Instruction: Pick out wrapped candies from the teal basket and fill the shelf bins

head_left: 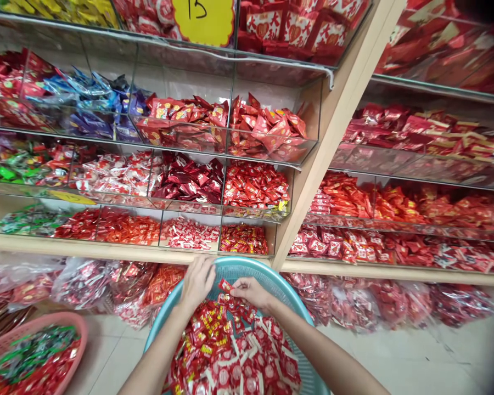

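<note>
A teal plastic basket [303, 310] full of red wrapped candies [247, 359] is in front of me, its back rim against the bottom of the shelf. My left hand [197, 281] is curled over the basket's back left rim, fingertips close to the wooden shelf edge. Inside the basket, the thumb and fingers of my right hand [252, 292] pinch a small red candy packet [225, 285] above the heap. Yellow-lettered red candies [206, 329] lie on the left of the heap, white-and-red ones on the right.
Clear-fronted shelf bins of wrapped sweets [257, 186] rise ahead, split by a slanting wooden post [308, 203]. Bagged candies [354, 304] sit below the shelf on the tiled floor. A pink basket [80, 334] of green and red sweets stands at left.
</note>
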Available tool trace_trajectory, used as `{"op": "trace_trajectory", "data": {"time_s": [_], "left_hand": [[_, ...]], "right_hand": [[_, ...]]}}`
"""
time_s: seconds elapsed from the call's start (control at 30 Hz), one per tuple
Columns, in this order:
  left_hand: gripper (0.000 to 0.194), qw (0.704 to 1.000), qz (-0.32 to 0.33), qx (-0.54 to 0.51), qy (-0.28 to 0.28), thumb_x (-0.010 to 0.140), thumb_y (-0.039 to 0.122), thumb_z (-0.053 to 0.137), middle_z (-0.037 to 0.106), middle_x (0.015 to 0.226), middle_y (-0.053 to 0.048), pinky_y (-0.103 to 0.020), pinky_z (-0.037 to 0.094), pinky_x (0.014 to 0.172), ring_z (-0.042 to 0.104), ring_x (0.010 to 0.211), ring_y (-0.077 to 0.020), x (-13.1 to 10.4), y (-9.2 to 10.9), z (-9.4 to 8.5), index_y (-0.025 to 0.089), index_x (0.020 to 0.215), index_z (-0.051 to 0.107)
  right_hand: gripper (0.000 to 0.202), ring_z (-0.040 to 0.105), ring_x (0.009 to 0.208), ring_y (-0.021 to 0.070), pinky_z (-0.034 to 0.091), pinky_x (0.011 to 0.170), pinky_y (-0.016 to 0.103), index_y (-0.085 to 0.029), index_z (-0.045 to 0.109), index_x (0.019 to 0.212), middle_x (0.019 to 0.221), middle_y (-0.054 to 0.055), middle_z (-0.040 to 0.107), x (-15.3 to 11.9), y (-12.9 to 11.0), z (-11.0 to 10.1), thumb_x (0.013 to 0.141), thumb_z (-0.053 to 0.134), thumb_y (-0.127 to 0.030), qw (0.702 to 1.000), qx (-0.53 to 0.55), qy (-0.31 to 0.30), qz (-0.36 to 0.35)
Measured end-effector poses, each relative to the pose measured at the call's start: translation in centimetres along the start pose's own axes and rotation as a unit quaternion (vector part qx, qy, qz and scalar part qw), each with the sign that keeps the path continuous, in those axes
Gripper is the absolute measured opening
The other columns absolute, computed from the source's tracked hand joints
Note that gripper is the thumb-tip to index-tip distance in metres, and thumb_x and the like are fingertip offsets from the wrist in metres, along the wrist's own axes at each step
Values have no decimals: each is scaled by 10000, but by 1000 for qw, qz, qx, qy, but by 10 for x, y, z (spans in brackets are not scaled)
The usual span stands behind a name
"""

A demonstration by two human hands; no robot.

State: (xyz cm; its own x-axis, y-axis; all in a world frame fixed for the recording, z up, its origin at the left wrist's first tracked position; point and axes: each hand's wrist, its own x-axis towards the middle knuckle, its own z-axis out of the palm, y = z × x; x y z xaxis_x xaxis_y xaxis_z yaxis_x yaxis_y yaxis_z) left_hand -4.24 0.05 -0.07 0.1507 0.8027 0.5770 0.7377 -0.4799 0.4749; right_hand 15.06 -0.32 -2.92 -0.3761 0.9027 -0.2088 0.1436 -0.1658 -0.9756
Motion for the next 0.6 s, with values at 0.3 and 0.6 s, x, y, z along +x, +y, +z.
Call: {"op": "trace_trajectory", "data": {"time_s": [0.3, 0.6], "left_hand": [[359, 874, -249, -365, -201, 675, 487, 601, 564, 594, 25, -213, 403, 549, 505, 560, -91, -12, 19, 24, 132, 724, 586], [362, 918, -226, -266, -189, 744, 487, 531, 594, 632, 4, -221, 401, 553, 531, 582, -109, -13, 12, 23, 133, 775, 596]], "right_hand": [[366, 426, 455, 51, 291, 435, 173, -171, 601, 778, 554, -58, 527, -10, -4, -2, 606, 719, -471, 996, 84, -3, 7], [371, 450, 486, 46, 315, 441, 168, -177, 582, 828, 729, -18, 591, -17, -12, -13, 670, 653, -505, 988, 146, 60, 3]]}}
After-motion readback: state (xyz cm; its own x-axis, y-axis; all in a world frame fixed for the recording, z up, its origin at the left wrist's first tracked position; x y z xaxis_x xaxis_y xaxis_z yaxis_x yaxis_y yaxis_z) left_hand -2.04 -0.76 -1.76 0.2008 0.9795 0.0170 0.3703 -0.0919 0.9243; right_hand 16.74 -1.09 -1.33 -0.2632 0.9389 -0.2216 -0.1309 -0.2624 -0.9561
